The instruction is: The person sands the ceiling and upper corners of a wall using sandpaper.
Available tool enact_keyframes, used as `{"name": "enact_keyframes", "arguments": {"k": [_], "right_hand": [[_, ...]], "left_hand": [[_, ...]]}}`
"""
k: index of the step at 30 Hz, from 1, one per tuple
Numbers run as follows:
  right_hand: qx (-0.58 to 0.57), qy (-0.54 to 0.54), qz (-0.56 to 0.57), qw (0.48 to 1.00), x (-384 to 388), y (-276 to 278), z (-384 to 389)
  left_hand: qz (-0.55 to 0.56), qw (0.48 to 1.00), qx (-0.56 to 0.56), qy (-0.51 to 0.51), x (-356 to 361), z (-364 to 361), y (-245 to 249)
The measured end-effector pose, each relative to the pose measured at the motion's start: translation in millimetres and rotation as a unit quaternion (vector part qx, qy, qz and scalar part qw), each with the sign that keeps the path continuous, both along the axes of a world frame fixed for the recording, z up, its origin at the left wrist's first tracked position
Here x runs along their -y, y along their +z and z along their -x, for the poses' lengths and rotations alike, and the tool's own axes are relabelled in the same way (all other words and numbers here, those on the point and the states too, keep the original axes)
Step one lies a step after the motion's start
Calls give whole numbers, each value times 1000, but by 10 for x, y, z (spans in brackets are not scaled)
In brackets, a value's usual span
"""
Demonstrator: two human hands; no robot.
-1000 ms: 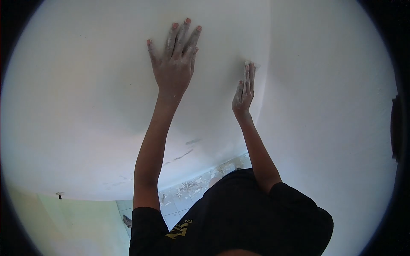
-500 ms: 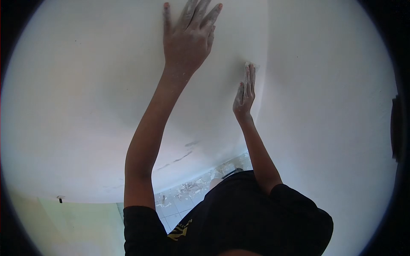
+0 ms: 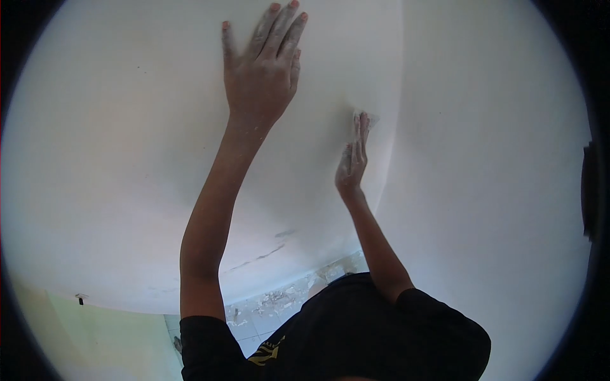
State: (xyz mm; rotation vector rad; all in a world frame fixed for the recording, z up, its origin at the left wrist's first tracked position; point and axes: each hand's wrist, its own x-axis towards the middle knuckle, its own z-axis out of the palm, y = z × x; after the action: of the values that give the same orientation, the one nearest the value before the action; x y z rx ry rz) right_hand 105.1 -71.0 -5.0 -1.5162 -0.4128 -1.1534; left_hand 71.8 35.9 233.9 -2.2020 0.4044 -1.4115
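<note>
Sheet (image 3: 373, 118), edge jutting toward the corner (image 3: 394, 127), long axis hidden, lies on the wall (image 3: 114, 159) under your right hand (image 3: 352, 160), fingers straight, grip unclear, while your left hand (image 3: 260, 79) fans its fingers above littered tiles (image 3: 260, 325).

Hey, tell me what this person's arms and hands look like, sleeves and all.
The left hand and right hand are ungloved, their fingers streaked with pale dust. The arms are bare up to short black sleeves; the black shirt bears yellowish-gold print.
</note>
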Motion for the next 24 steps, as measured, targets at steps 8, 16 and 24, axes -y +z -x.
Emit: {"name": "enact_keyframes", "arguments": {"k": [8,16,24], "right_hand": [[122,-120,154,973,60,1590,-380],[97,-118,98,983,-596,1718,-77],[106,-94,128,982,-468,2146,-10]], "left_hand": [[37,998,47,-27,-365,89,-123],[107,953,-8,-282,-636,209,39],[71,970,-51,-225,-918,413,-43]]}}
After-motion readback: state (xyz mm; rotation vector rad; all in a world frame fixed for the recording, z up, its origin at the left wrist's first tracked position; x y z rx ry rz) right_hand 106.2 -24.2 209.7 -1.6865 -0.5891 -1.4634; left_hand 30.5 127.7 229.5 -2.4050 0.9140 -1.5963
